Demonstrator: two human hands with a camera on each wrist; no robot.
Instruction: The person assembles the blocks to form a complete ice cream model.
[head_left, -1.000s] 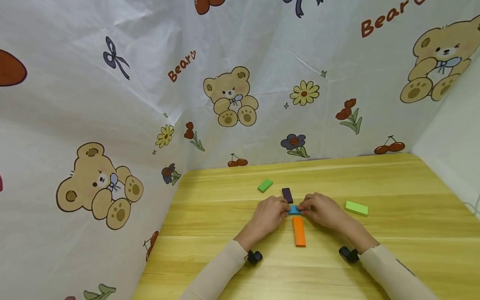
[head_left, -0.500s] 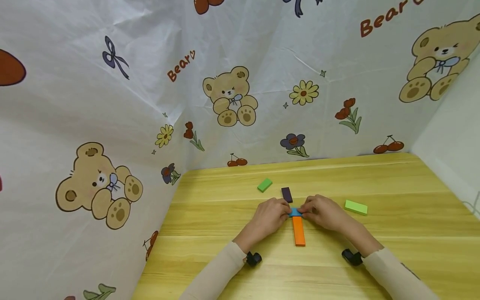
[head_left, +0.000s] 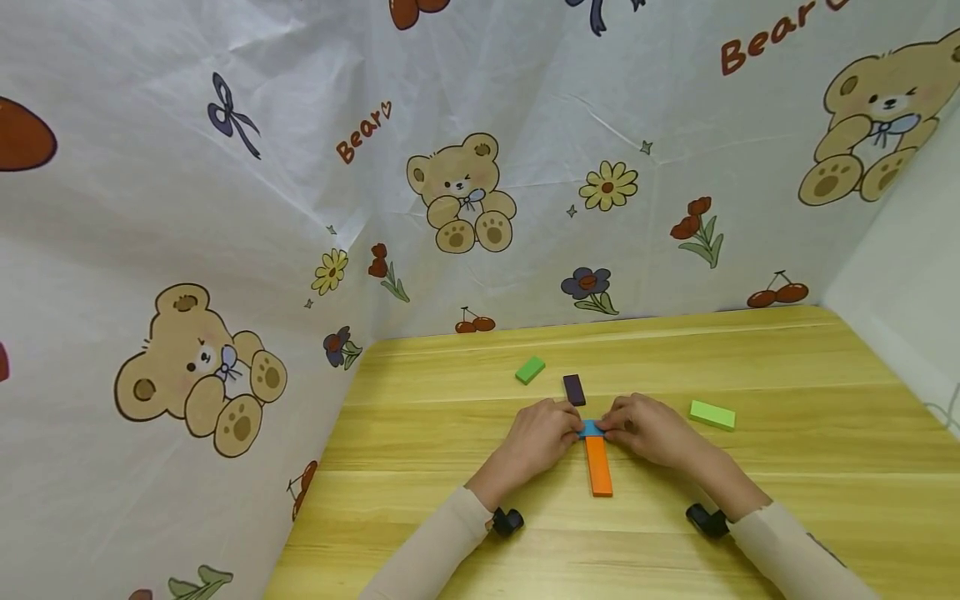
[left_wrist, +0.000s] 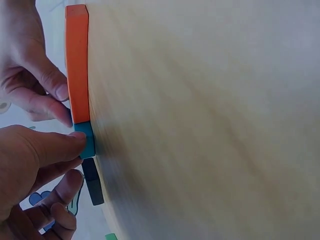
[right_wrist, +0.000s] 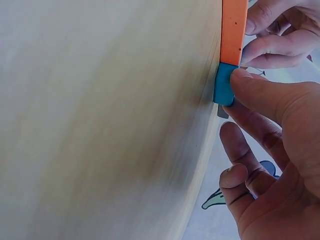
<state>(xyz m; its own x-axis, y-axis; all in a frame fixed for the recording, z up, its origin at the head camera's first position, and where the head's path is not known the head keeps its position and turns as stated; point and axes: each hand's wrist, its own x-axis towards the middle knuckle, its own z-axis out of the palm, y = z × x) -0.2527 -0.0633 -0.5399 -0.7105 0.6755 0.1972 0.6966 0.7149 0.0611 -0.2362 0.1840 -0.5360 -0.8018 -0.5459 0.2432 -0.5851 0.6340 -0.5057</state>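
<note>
The left hand point(head_left: 538, 433) and right hand point(head_left: 648, 429) pinch opposite ends of the blue block point(head_left: 591, 429), crosswise against the far end of the orange block point(head_left: 599, 468), which uneven pressure could skew.

The left arm point(head_left: 442, 542) and the right arm point(head_left: 787, 550) enter from the lower edge, both in pale long sleeves, and they lean inward toward each other. The left wrist point(head_left: 491, 482) and the right wrist point(head_left: 738, 487) are bare. The left hand point(head_left: 538, 433) and the right hand point(head_left: 648, 429) face each other, near but apart, with backs upward. In the left hand, the thumb point(left_wrist: 57, 148) and forefinger point(left_wrist: 56, 171) make a pinch, and the remaining fingers point(left_wrist: 65, 190) bend loosely. The right hand pinches similarly; its lower fingers point(right_wrist: 236, 142) are curled, although from the head view these are perhaps too hidden to judge.
</note>
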